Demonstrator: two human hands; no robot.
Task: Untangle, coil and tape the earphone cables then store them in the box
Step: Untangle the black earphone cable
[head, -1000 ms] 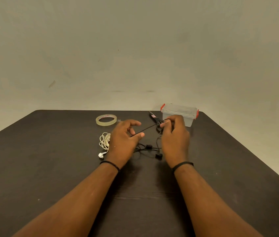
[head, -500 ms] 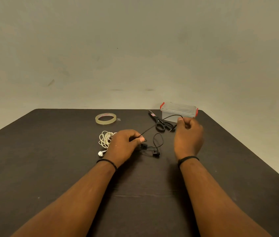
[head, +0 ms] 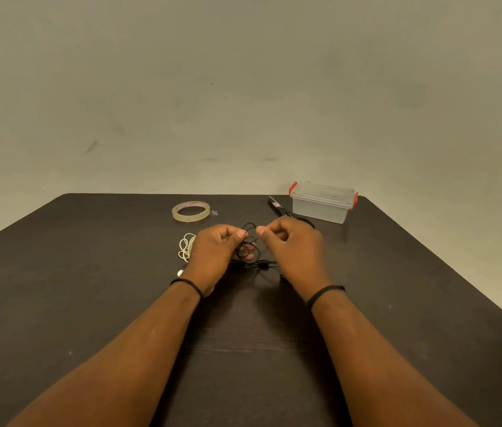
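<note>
My left hand (head: 215,251) holds small loops of the black earphone cable (head: 248,246) between thumb and curled fingers, just above the dark table (head: 89,288). My right hand (head: 292,248) is close beside it on the right, thumb and forefinger pinched at the cable's upper loop. The rest of the black cable trails on the table between the wrists. A coiled white earphone (head: 186,246) lies left of my left hand, partly hidden by it. The clear plastic box (head: 323,203) with red clips stands shut at the far right.
A roll of clear tape (head: 191,211) lies flat at the table's far middle. Black scissors (head: 280,208) lie between the tape and the box, their handles hidden behind my right hand. A plain wall rises behind the table's far edge.
My right hand has come back left from near the scissors to meet my left hand. The black cable now forms more loops at my left fingers.
</note>
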